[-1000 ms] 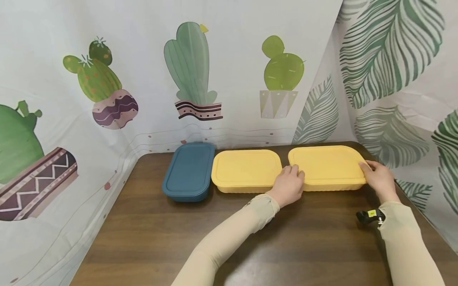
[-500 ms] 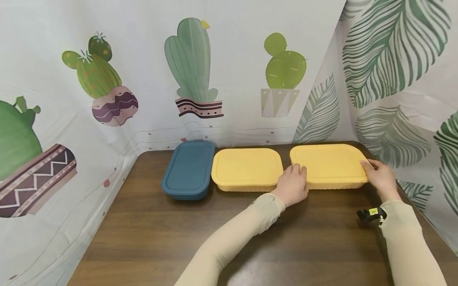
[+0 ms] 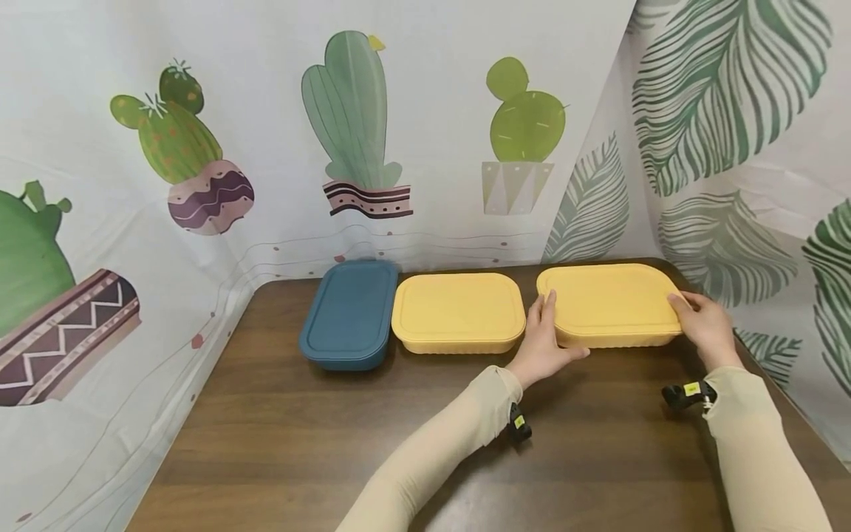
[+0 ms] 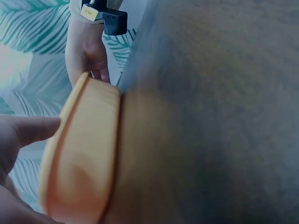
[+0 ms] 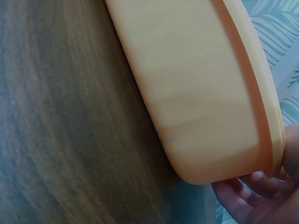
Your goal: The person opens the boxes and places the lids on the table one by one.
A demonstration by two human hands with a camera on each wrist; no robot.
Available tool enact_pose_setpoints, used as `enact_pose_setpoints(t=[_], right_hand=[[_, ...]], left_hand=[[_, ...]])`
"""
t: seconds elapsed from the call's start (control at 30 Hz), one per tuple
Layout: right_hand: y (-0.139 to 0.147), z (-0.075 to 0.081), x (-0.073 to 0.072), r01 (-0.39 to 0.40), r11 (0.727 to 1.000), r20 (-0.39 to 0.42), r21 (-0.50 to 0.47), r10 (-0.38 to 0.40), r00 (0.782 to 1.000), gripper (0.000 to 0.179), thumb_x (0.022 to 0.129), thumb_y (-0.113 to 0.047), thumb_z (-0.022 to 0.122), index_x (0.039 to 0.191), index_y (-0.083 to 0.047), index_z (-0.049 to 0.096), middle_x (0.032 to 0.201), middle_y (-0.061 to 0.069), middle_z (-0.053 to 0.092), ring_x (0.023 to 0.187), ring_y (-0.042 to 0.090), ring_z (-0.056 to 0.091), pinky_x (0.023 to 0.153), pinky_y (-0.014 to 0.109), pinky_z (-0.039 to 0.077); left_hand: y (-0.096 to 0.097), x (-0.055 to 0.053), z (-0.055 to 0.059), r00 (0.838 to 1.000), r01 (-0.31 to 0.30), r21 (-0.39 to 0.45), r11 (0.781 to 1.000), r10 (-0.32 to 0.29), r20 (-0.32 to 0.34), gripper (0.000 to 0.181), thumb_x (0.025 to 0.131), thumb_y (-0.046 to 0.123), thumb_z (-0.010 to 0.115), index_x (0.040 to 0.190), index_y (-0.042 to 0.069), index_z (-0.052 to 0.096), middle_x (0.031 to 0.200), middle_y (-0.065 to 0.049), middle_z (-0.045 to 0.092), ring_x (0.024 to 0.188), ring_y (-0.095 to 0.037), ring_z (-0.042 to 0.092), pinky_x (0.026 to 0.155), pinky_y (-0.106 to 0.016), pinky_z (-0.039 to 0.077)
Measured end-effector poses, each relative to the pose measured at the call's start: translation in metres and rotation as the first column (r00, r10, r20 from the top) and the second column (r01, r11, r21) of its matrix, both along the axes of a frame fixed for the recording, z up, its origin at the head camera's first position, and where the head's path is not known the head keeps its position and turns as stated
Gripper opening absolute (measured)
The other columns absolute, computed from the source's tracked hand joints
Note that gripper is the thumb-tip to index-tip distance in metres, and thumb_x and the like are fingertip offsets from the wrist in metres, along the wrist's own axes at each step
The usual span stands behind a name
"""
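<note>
In the head view, a yellow lidded food container (image 3: 608,299) sits at the back right of the table. My right hand (image 3: 708,329) grips its right end; in the right wrist view the fingers (image 5: 233,196) curl beneath the rim while the thumb lies against the lid side. My left hand (image 3: 541,343) is at the container's left front corner, fingers straight along its left side and thumb stretched out to the right. Whether these fingertips touch the container cannot be told. Another yellow lidded container (image 3: 459,310) lies just left of that hand.
A blue lidded container (image 3: 350,314) stands lengthwise at the back left, close to the middle yellow one. Behind the brown wooden table (image 3: 299,451) hangs a white cloth (image 3: 439,133) printed with cacti and leaves. Small black cameras (image 3: 520,425) hang at both wrists.
My left hand has uncurled from the right yellow container's front left corner, its fingers and thumb now spread. The right hand keeps its grip, and the containers look nearly unmoved.
</note>
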State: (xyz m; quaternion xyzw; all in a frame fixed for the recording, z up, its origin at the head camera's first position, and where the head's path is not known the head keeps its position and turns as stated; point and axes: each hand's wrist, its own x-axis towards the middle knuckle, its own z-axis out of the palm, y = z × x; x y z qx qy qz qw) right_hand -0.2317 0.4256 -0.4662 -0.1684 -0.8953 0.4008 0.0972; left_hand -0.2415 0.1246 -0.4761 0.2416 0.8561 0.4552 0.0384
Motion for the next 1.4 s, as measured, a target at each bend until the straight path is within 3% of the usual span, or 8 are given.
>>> enact_pose_setpoints(t=[0.13, 0.23, 0.37, 0.67, 0.83, 1.07, 1.23, 1.4], right_hand=[[0.000, 0.001, 0.000, 0.004, 0.999, 0.005, -0.037, -0.004, 1.000, 0.073, 0.106, -0.046, 0.039, 0.149, 0.013, 0.035, 0.138, 0.039, 0.046, 0.095, 0.026, 0.056, 0.062, 0.016, 0.040], [0.001, 0.001, 0.000, 0.006, 0.998, 0.006, -0.063, -0.005, 1.000, 0.074, 0.105, -0.047, 0.040, 0.150, 0.012, 0.034, 0.138, 0.038, 0.046, 0.082, 0.005, 0.050, 0.060, 0.014, 0.042], [0.002, -0.002, 0.000, 0.011, 0.997, 0.004, -0.073, -0.011, 1.000, 0.074, 0.105, -0.047, 0.041, 0.150, 0.012, 0.034, 0.138, 0.038, 0.046, 0.076, -0.006, 0.044, 0.058, 0.012, 0.042], [0.001, -0.007, -0.001, 0.022, 0.998, 0.008, -0.062, -0.021, 1.000, 0.075, 0.105, -0.048, 0.041, 0.149, 0.012, 0.036, 0.136, 0.037, 0.048, 0.085, 0.007, 0.050, 0.061, 0.015, 0.042], [0.002, -0.004, 0.000, 0.012, 0.997, -0.004, -0.071, -0.012, 1.000, 0.075, 0.105, -0.048, 0.041, 0.148, 0.013, 0.036, 0.134, 0.037, 0.048, 0.075, -0.004, 0.047, 0.059, 0.014, 0.043], [0.000, -0.001, 0.000, 0.024, 0.997, -0.003, -0.070, -0.024, 1.000, 0.074, 0.105, -0.047, 0.041, 0.148, 0.013, 0.037, 0.134, 0.037, 0.049, 0.071, -0.007, 0.045, 0.058, 0.012, 0.043], [0.000, -0.001, 0.000, 0.034, 0.997, -0.002, -0.067, -0.034, 0.999, 0.075, 0.105, -0.048, 0.041, 0.148, 0.013, 0.037, 0.135, 0.037, 0.049, 0.073, -0.005, 0.046, 0.059, 0.013, 0.042], [-0.001, -0.003, -0.003, 0.049, 0.997, -0.011, -0.066, -0.050, 0.999, 0.075, 0.104, -0.047, 0.042, 0.147, 0.014, 0.037, 0.133, 0.037, 0.050, 0.071, -0.003, 0.051, 0.057, 0.014, 0.043]], left_hand=[[0.001, -0.005, -0.012, 0.999, -0.012, 0.117, 0.993, 0.006, 0.051, 0.118, 0.082, 0.033, 0.085, 0.163, 0.018, 0.001, 0.167, -0.009, 0.006, 0.152, -0.020, 0.016, 0.115, -0.030, 0.031], [0.001, -0.008, -0.019, 0.994, 0.003, 0.179, 0.984, -0.022, 0.104, 0.124, 0.082, 0.039, 0.085, 0.162, 0.023, -0.009, 0.168, -0.005, -0.001, 0.153, -0.017, 0.008, 0.118, -0.034, 0.028], [-0.001, -0.012, -0.026, 0.983, 0.004, 0.248, 0.969, -0.050, 0.179, 0.128, 0.081, 0.044, 0.084, 0.159, 0.033, -0.017, 0.168, 0.004, -0.009, 0.153, -0.012, 0.002, 0.119, -0.039, 0.025], [-0.003, -0.017, -0.040, 0.960, -0.030, 0.256, 0.966, -0.043, 0.277, 0.122, 0.083, 0.053, 0.080, 0.158, 0.037, -0.015, 0.168, 0.004, -0.003, 0.152, -0.012, 0.010, 0.118, -0.039, 0.027], [0.000, -0.019, -0.039, 0.956, -0.044, 0.242, 0.969, -0.030, 0.293, 0.119, 0.084, 0.051, 0.079, 0.162, 0.029, -0.009, 0.168, 0.000, 0.003, 0.151, -0.013, 0.014, 0.118, -0.035, 0.028], [0.003, -0.021, -0.038, 0.968, -0.057, 0.196, 0.979, 0.006, 0.251, 0.116, 0.084, 0.048, 0.080, 0.164, 0.015, 0.003, 0.167, -0.004, 0.014, 0.149, -0.015, 0.022, 0.116, -0.029, 0.029], [0.004, -0.024, -0.039, 0.980, -0.038, 0.204, 0.978, -0.004, 0.201, 0.110, 0.086, 0.046, 0.079, 0.164, 0.019, 0.005, 0.166, -0.004, 0.017, 0.148, -0.015, 0.024, 0.116, -0.029, 0.029], [0.004, -0.024, -0.039, 0.979, -0.041, 0.218, 0.975, -0.005, 0.204, 0.107, 0.086, 0.043, 0.079, 0.164, 0.024, 0.007, 0.164, -0.002, 0.020, 0.147, -0.012, 0.026, 0.115, -0.028, 0.030]])
